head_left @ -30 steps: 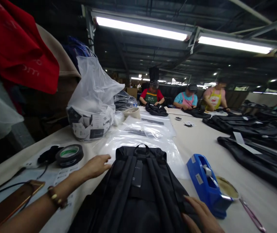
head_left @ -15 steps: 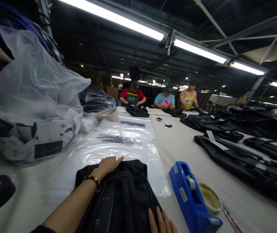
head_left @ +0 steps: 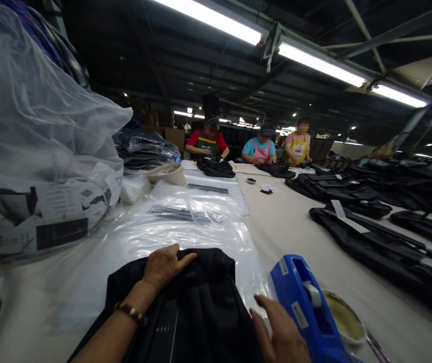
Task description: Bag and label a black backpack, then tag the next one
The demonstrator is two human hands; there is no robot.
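A black backpack (head_left: 204, 302) lies flat on the white table (head_left: 287, 227) right before me, its top edge pointing away. My left hand (head_left: 165, 266) rests on that top edge with the fingers curled over the fabric. My right hand (head_left: 282, 333) hovers at the backpack's right side, fingers stretched out, close to a blue tape dispenser (head_left: 309, 312). A stack of clear plastic bags (head_left: 185, 222) lies just beyond the backpack.
A big plastic sack of printed cards (head_left: 45, 166) stands at the left. A small round dish (head_left: 342, 320) sits right of the dispenser. Rows of black bags (head_left: 382, 247) cover the table's right side. Three other people (head_left: 256, 148) work at the far end.
My left hand has curled onto the backpack's top edge. My right hand has lifted off the bag and moved right, toward the tape dispenser. The view has shifted slightly.
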